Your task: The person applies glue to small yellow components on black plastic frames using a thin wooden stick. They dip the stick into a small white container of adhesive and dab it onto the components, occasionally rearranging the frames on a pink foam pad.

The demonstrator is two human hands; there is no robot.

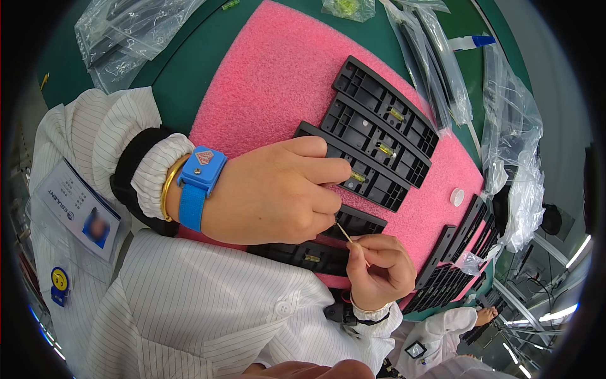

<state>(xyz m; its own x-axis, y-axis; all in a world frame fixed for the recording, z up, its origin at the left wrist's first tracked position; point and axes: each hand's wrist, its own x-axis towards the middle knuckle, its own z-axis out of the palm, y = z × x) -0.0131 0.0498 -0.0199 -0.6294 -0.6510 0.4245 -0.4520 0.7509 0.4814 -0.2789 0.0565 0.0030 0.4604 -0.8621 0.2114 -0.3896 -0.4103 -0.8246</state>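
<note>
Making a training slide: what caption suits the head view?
Right hand pinches a thin stick beside the left hand, over black plastic parts on pink foam.

The person wears a white coat with thin dark pinstripes and a pale button at six o'clock. Toward nine o'clock, the left wrist bears a blue strap with a boxy clip, a gold bangle and a gathered white cuff ringed by a black band. A clear-cased badge sits farther out, a yellow smiley at eight.

A thin, pale stick is held slantwise, its upper tip poised close to a black plastic part (partly hidden from view), which is supported by pink foam.
</note>
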